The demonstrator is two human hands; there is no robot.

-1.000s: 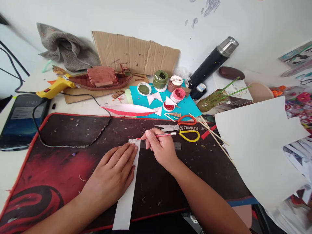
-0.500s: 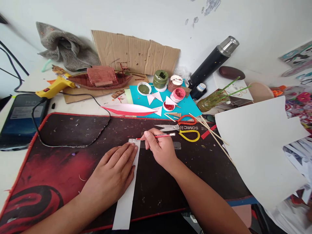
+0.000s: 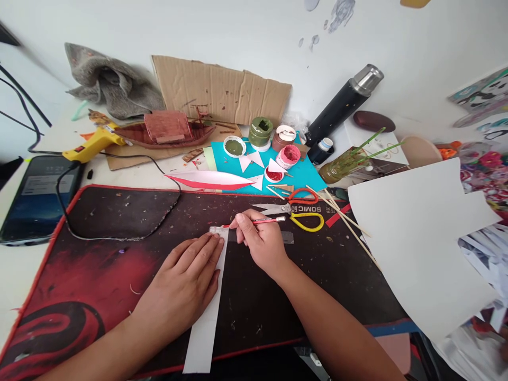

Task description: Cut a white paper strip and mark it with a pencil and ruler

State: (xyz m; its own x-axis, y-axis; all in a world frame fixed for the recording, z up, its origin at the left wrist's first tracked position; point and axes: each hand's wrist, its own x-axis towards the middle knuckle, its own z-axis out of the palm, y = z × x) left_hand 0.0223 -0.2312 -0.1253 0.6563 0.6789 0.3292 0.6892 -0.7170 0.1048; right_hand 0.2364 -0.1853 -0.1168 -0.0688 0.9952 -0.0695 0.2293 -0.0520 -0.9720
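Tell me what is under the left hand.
A white paper strip, lying on the dark mat; the left hand presses flat on it. The hand covers the strip's upper part.

Bright, even light fills the scene, and the white wall at the far side looks almost washed out. Shadows are soft: a thin one hugs the left hand on the dark red-and-black desk mat. The centre is sharp. The edges bend outward, and the crumpled grey cloth far left smears slightly.
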